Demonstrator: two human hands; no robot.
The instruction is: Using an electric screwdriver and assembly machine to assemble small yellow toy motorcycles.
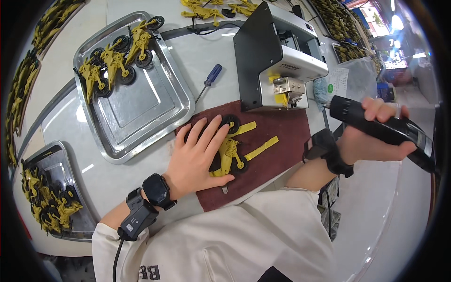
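Observation:
My left hand (196, 157) lies spread over a yellow toy motorcycle (229, 152) with black wheels on a dark red cloth mat (272, 162). Its fingers are stretched apart, and they hide part of the toy. Two yellow tape strips (261, 148) stretch rightward from the toy. Held up at the right, my right hand (369, 136) is closed around a black handheld tool (364, 115), shaped like an electric screwdriver, its slim tip pointing left. Just past the mat stands a black and white tape dispenser (282, 61) with yellow tape at its front.
A metal tray (141, 113) at the upper left bears several similar toys (112, 61). More crowd a smaller tray (77, 188) at the lower left. A blue-handled screwdriver (212, 77) lies beside the large tray. Clear plastic bags (361, 80) sit behind the tool.

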